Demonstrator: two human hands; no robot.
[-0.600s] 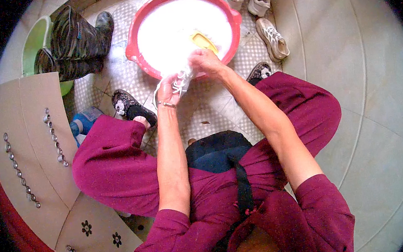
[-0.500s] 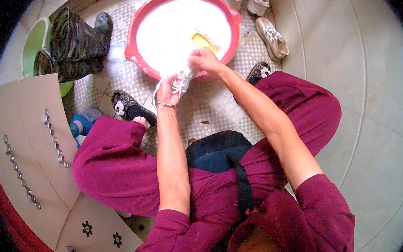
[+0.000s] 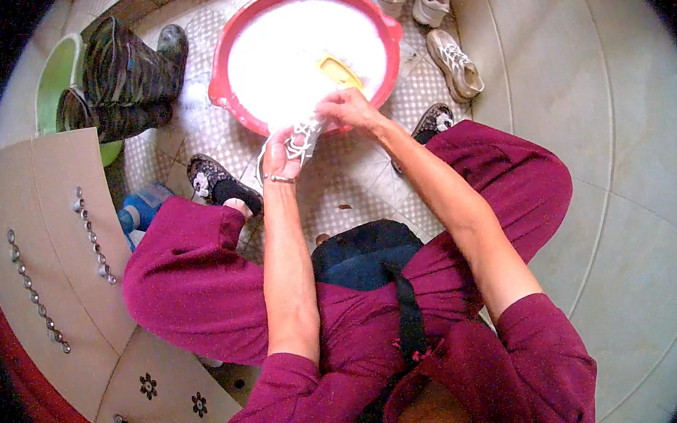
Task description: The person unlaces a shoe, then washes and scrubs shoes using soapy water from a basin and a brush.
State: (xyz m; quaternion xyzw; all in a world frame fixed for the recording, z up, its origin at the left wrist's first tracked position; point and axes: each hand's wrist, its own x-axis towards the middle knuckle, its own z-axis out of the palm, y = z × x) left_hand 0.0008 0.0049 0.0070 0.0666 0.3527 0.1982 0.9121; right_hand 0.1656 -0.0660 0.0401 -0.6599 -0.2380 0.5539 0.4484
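Note:
A white lace-up shoe (image 3: 301, 140) is held over the near rim of a red basin (image 3: 221, 69), its toe end washed out by glare. My left hand (image 3: 280, 157) is closed around the shoe's left side, with a loose white lace hanging by the wrist. At the upper right of the shoe, my right hand (image 3: 352, 109) has its fingers pinched together at the laces; the exact grip is partly blurred by the bright light. Just beyond that hand, a yellow brush-like object (image 3: 338, 71) lies in the white suds of the basin.
Other light shoes (image 3: 454, 65) stand right of the basin. Dark patterned boots (image 3: 133, 72) and a green basin (image 3: 59, 70) are at the left. A blue bottle (image 3: 145, 206) stands by my left knee, beside a beige panel (image 3: 48, 258). A tiled wall (image 3: 628, 149) rises at right.
My right hand has shifted very slightly down and stays pinched at the laces. The left hand and the shoe keep almost the same place. The view has moved a little.

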